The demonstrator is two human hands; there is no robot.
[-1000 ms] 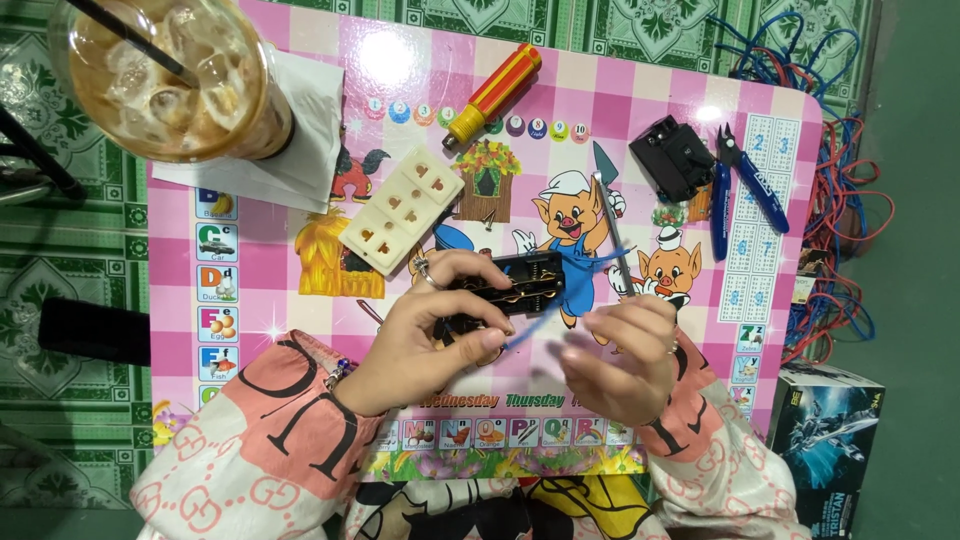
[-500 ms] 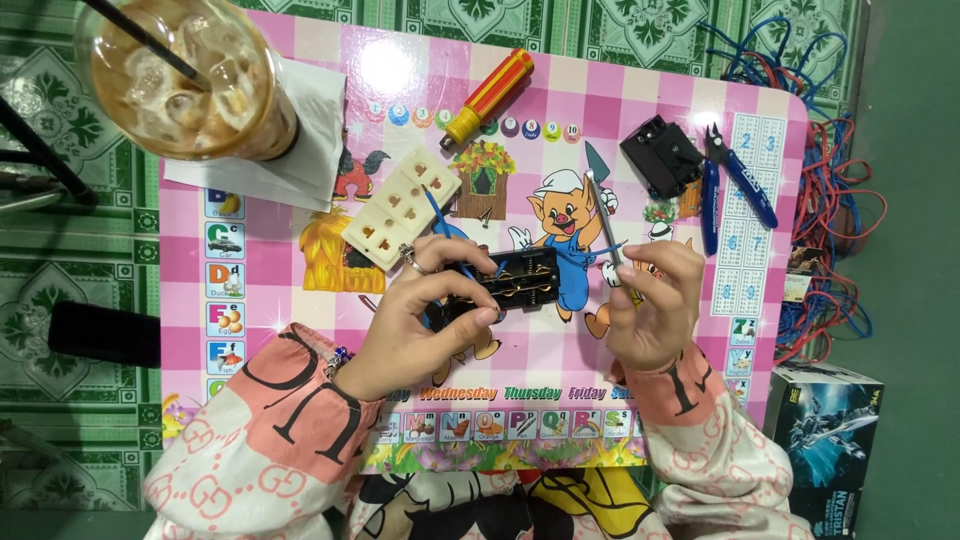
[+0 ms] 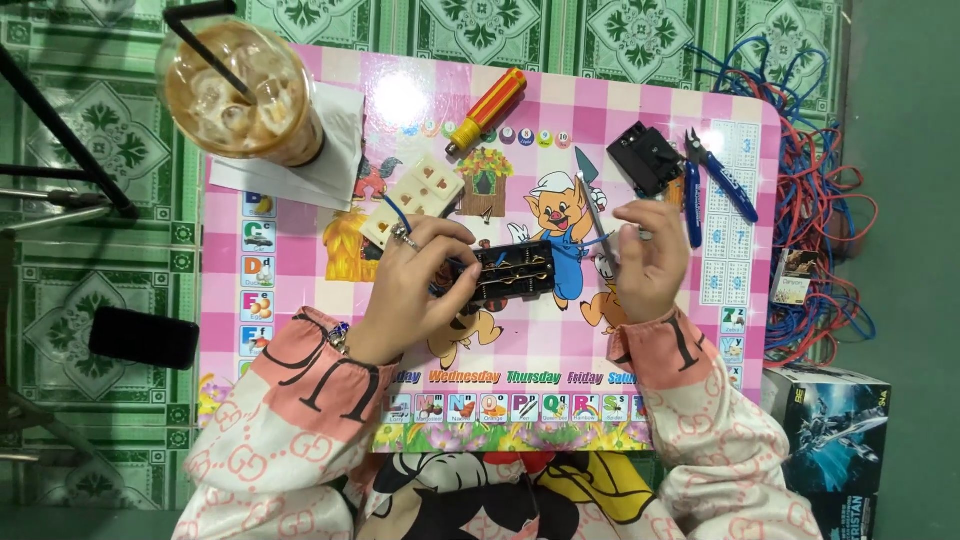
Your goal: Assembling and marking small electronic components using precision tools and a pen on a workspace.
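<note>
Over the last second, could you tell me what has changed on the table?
The right hand lifted off the black socket block and moved up to the right. The left hand stayed holding the block; the iced drink, screwdriver and pliers stayed put.

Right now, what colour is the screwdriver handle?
Yellow and red stripes on the screwdriver handle, seen from the head camera.

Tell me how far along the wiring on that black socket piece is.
Done: the cream cover lies off on the table. In hand: the left hand steadies the black socket insert, and the right hand holds a blue wire beside it. Left: the wire looks unfixed, and the screwdriver lies untouched.
</note>
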